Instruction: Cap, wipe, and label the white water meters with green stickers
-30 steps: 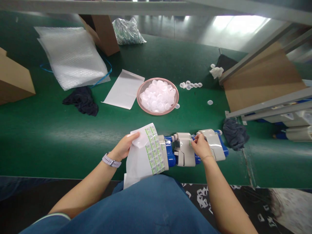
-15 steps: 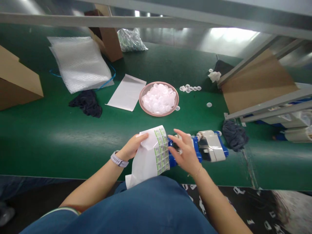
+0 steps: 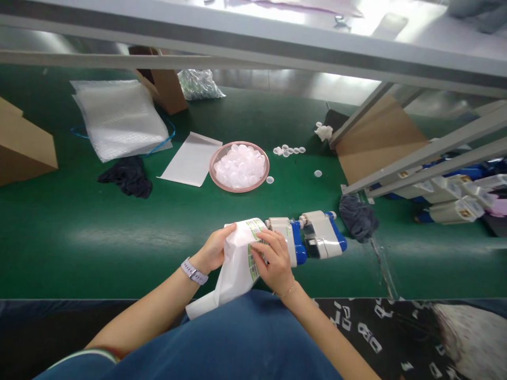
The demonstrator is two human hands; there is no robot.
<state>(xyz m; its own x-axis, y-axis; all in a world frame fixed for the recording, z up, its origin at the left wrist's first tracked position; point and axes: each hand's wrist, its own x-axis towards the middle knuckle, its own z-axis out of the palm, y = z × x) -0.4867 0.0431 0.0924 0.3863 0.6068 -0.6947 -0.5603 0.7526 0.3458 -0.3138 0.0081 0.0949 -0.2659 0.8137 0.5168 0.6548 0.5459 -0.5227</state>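
Note:
My left hand (image 3: 216, 249) grips the left edge of a white label sheet (image 3: 236, 258), thumb on top. The sheet hangs bent over the table's front edge, its tail near my clothing. Green-and-white printed labels (image 3: 253, 270) run along its right side. My right hand (image 3: 276, 259) is closed over these labels, thumb and fingertips pinching at the sheet; whether a single label is lifted there I cannot tell. Just beyond my right hand lie two white-and-blue devices, a nearer one (image 3: 300, 248) partly covered by the hand and a farther one (image 3: 325, 235).
A pink bowl (image 3: 215, 178) of translucent white caps stands ahead, with loose caps (image 3: 291, 151) to its right. White paper (image 3: 192, 161), a dark cloth (image 3: 129, 177) and bubble-wrap bags (image 3: 121, 116) lie left. A grey cloth (image 3: 358, 217) sits by the metal frame (image 3: 415, 158) at right.
My right hand has come left and down from above the sheet's edge onto the labels, its fingers closing. The sheet is more bent. The view has shifted right and up.

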